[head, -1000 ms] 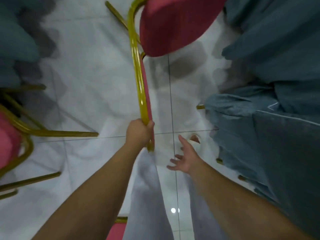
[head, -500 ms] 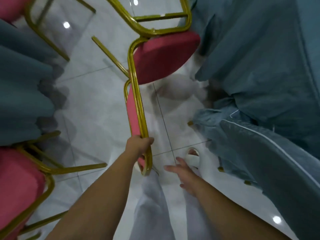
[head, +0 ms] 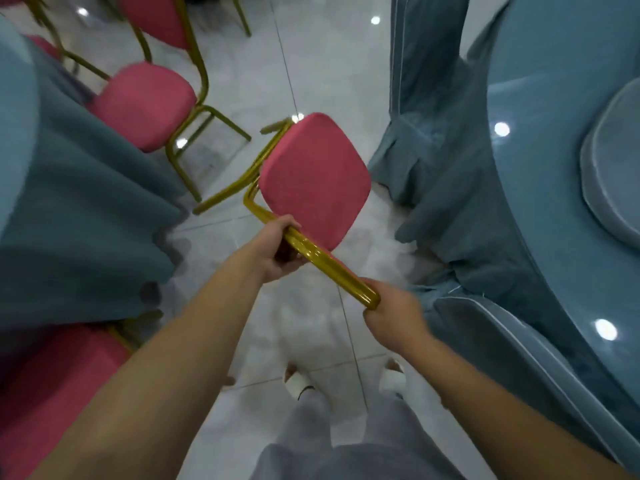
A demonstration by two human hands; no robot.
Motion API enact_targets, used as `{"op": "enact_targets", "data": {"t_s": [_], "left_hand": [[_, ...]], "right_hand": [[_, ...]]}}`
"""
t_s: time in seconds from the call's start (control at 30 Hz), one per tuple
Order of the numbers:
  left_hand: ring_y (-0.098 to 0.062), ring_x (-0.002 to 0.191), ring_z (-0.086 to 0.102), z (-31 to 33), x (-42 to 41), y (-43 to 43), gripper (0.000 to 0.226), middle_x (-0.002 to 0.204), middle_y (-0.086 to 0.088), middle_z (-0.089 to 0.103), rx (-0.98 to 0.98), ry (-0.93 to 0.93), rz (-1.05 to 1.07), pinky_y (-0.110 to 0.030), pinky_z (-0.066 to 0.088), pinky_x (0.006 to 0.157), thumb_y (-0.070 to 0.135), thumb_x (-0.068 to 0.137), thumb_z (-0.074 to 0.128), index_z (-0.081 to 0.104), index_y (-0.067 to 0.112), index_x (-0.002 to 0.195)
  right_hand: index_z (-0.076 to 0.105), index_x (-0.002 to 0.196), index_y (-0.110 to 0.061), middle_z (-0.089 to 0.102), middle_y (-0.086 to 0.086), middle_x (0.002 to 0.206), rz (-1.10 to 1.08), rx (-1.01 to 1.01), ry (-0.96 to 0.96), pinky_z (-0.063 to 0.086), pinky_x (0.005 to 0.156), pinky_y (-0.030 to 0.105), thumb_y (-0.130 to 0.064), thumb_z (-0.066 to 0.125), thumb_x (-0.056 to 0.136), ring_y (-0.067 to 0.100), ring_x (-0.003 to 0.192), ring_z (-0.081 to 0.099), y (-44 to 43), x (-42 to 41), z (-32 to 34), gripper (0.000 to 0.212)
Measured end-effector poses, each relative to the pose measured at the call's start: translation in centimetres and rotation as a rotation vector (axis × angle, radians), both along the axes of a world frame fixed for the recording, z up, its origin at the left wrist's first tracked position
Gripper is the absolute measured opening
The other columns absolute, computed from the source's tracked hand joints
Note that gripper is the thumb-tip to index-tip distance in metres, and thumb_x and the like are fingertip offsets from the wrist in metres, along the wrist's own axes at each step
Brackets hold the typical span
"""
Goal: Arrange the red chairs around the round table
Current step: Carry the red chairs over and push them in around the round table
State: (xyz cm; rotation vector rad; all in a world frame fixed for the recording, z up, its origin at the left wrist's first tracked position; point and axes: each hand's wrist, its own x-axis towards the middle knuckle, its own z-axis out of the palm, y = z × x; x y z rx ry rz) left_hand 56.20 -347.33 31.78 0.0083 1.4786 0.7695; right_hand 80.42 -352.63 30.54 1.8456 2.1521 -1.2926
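In the head view, your left hand (head: 277,251) grips the gold back rail (head: 325,266) of the red chair (head: 311,181), fingers (head: 290,267) curled round the tube. Your right hand (head: 391,317) grips the rail's other end, fingers closed over its corner. The chair is tilted, its seat facing you, just left of the blue-draped round table (head: 554,188). Another red chair (head: 145,105) stands on the tiled floor (head: 322,64) at the upper left.

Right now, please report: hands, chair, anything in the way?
Left hand, right hand: both grip chair frame. Chair tilted beside table. Another chair close at left.
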Motion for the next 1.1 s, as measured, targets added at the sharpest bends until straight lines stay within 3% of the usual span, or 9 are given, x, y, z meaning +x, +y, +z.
{"op": "enact_targets", "data": {"t_s": [0.17, 0.3, 0.43, 0.53, 0.63, 0.73, 0.8, 0.93, 1.1], "left_hand": [[-0.012, 0.04, 0.052, 2.9, -6.7, -4.1, 0.037, 0.048, 0.002, 0.046, -0.03, -0.176, 0.271, -0.019, 0.047, 0.041, 0.023, 0.078, 0.065, 0.051, 0.014, 0.046], [-0.014, 0.04, 0.048, 1.1, -10.6, -10.5, 0.018, 0.065, -0.002, 0.05, -0.038, -0.31, 0.471, -0.016, 0.042, 0.034, 0.023, 0.084, 0.052, 0.055, 0.011, 0.07], [-0.016, 0.039, 0.05, -2.2, -14.2, -18.9, 0.014, 0.059, -0.005, 0.053, -0.093, -0.342, 0.625, -0.018, 0.046, 0.037, 0.022, 0.078, 0.056, 0.055, 0.008, 0.074], [-0.017, 0.053, 0.049, -3.4, -16.6, -21.7, 0.029, 0.062, -0.004, 0.048, -0.083, -0.205, 0.582, -0.021, 0.049, 0.043, 0.034, 0.088, 0.056, 0.054, 0.011, 0.07], [-0.026, 0.077, 0.056, -2.7, -18.3, -22.2, 0.043, 0.079, -0.011, 0.058, -0.137, 0.001, 0.455, -0.035, 0.055, 0.066, 0.047, 0.091, 0.049, 0.06, 0.008, 0.077], [-0.033, 0.11, 0.053, -1.8, -19.8, -22.9, 0.051, 0.13, -0.013, 0.052, -0.172, 0.455, 0.288, -0.048, 0.051, 0.09, 0.054, 0.092, 0.052, 0.056, 0.014, 0.122], [-0.026, 0.126, 0.046, -0.9, -20.8, -23.1, 0.068, 0.145, -0.002, 0.039, 0.039, 0.667, 0.106, -0.045, 0.044, 0.102, 0.065, 0.083, 0.06, 0.045, 0.035, 0.142], [0.004, 0.107, 0.057, 1.4, -19.2, -22.3, 0.062, 0.121, 0.022, 0.057, 0.322, 0.72, -0.378, -0.027, 0.049, 0.097, 0.082, 0.06, 0.071, 0.057, 0.058, 0.115], [-0.014, 0.096, 0.057, 2.1, -16.1, -20.8, 0.034, 0.1, 0.003, 0.061, 0.309, 1.077, -0.277, -0.039, 0.05, 0.089, 0.04, 0.074, 0.08, 0.069, 0.029, 0.104]], "right_hand": [[0.066, 0.095, -0.035, 0.066, -0.01, 0.082, 0.351, 0.161, -0.141, 0.052, 0.064, 0.032, -0.035, 0.061, 0.086, 0.017, 0.074, 0.064, 5.4, -5.5, 7.5, 0.01], [0.066, 0.08, -0.03, 0.063, -0.009, 0.071, 0.506, 0.331, -0.202, 0.045, 0.057, 0.028, -0.056, 0.06, 0.073, 0.013, 0.066, 0.059, 6.7, -10.3, 9.5, 0.028], [0.065, 0.082, -0.034, 0.062, -0.017, 0.083, 0.673, 0.395, -0.191, 0.047, 0.088, 0.04, -0.071, 0.054, 0.078, 0.012, 0.088, 0.06, 6.2, -14.1, 7.5, 0.038], [0.069, 0.091, -0.038, 0.063, -0.014, 0.103, 0.722, 0.361, -0.189, 0.036, 0.105, 0.055, -0.068, 0.056, 0.082, 0.018, 0.114, 0.052, 5.9, -16.8, 5.4, 0.034], [0.069, 0.103, -0.039, 0.061, -0.012, 0.114, 0.821, 0.348, -0.214, 0.028, 0.109, 0.056, -0.065, 0.06, 0.083, 0.02, 0.123, 0.045, 6.1, -20.1, 5.1, 0.034], [0.051, 0.133, -0.047, 0.046, -0.006, 0.144, 0.831, 0.286, -0.249, 0.02, 0.113, 0.06, -0.073, 0.064, 0.075, 0.026, 0.14, 0.03, 6.2, -21.9, 5.2, 0.066], [0.039, 0.142, -0.048, 0.034, -0.005, 0.155, 0.73, 0.307, -0.261, 0.016, 0.114, 0.064, -0.08, 0.062, 0.069, 0.027, 0.145, 0.021, 5.6, -21.8, 4.7, 0.083], [0.052, 0.131, -0.048, 0.041, -0.007, 0.151, 0.662, 0.361, -0.234, 0.017, 0.113, 0.063, -0.075, 0.059, 0.075, 0.029, 0.145, 0.023, 5.1, -22.4, 4.1, 0.062], [0.06, 0.12, -0.048, 0.05, -0.011, 0.139, 0.841, 0.336, -0.272, 0.027, 0.11, 0.059, -0.072, 0.056, 0.081, 0.027, 0.138, 0.032, 7.3, -23.2, 4.7, 0.046]]}}
